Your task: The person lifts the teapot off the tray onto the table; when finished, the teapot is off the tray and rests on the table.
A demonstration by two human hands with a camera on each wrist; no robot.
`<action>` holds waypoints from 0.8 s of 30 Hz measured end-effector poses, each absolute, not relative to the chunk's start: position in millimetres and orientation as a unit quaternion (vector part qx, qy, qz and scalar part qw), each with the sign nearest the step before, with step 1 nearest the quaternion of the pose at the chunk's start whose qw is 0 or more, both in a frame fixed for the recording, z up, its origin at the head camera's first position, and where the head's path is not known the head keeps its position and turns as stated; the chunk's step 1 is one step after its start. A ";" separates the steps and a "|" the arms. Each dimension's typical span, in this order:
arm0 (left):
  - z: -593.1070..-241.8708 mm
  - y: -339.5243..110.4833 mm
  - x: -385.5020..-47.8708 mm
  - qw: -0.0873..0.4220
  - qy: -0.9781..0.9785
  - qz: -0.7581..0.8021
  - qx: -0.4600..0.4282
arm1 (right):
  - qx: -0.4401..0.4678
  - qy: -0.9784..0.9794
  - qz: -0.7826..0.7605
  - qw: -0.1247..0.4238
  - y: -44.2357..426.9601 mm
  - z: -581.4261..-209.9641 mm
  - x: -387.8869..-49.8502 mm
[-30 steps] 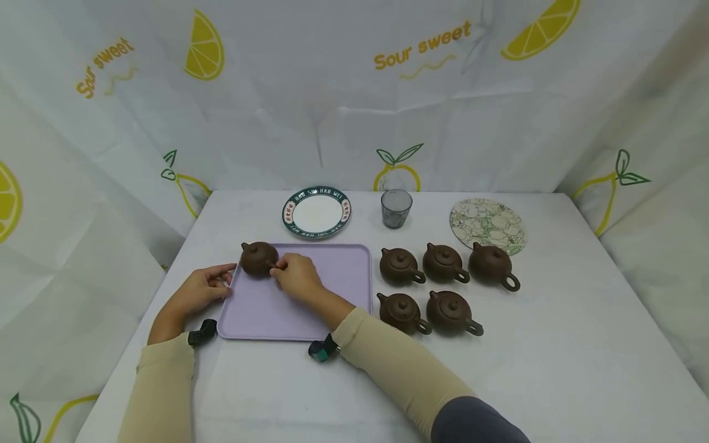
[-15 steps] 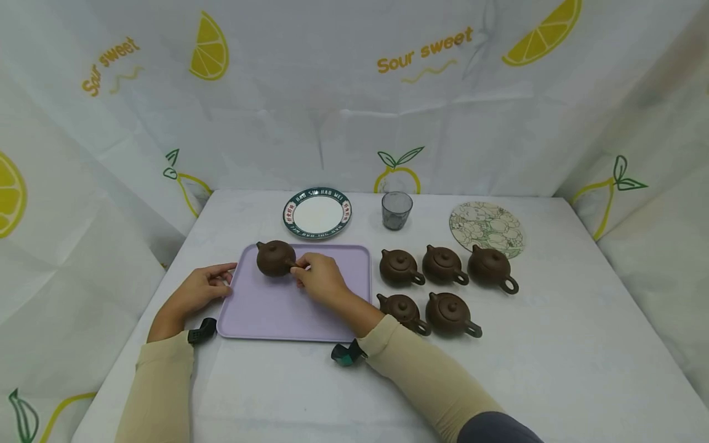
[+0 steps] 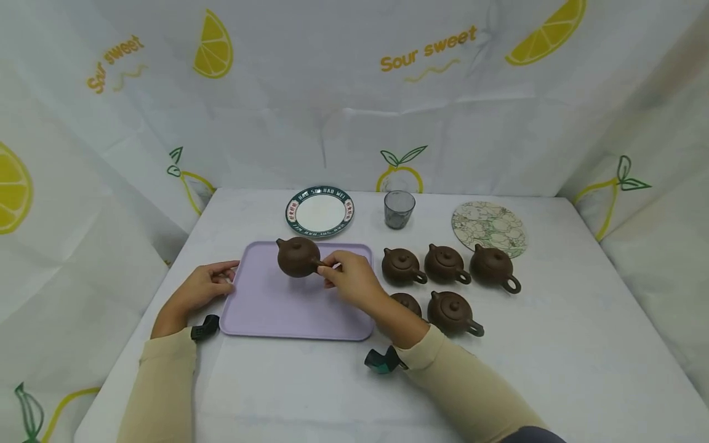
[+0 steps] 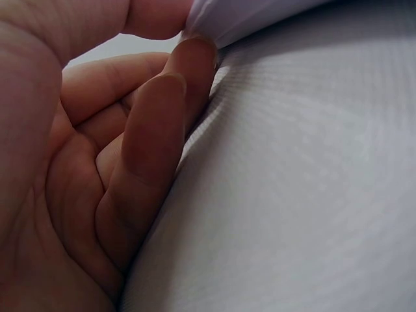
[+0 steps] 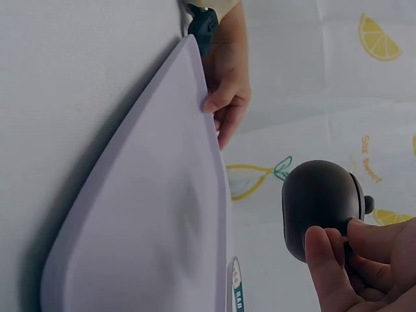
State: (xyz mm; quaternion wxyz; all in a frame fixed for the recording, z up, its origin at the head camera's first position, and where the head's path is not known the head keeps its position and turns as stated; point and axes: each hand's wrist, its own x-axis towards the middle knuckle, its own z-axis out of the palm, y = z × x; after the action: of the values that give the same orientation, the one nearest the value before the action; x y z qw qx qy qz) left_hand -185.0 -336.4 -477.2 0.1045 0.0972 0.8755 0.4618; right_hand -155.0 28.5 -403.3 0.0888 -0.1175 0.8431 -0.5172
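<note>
A small brown teapot [image 3: 298, 257] hangs above the lilac tray [image 3: 277, 311], its spout toward the left. My right hand [image 3: 354, 280] pinches its handle between thumb and fingers; in the right wrist view the teapot [image 5: 318, 201] is clear of the tray's surface. My left hand [image 3: 199, 289] holds the tray's left rim. The right wrist view shows the left thumb [image 5: 221, 97] over that rim with fingers below it. In the left wrist view the left fingers [image 4: 153, 130] curl beside the tray's edge [image 4: 240, 16], on the white cloth.
Several brown teapots [image 3: 445, 264] stand in two rows right of the tray; my right forearm partly covers one [image 3: 407, 303]. Behind are a green-rimmed plate [image 3: 319, 231], a grey glass [image 3: 399, 210] and a round patterned mat [image 3: 482, 221].
My right hand has lifted the teapot from the tray's back left corner and carried it rightward over the tray. My left hand has stayed at the tray's left rim.
</note>
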 end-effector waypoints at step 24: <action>-481.8 -337.6 -188.5 0.104 0.868 0.477 0.089 | -0.130 0.874 -0.467 0.032 152.6 -386.1 -128.4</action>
State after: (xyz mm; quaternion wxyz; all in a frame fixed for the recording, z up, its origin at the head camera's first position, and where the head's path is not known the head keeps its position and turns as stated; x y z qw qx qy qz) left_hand -188.5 -337.6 -481.8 0.1044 0.0887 0.8682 0.4770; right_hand -128.4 152.6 -386.1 0.0323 -0.1303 0.8739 -0.4672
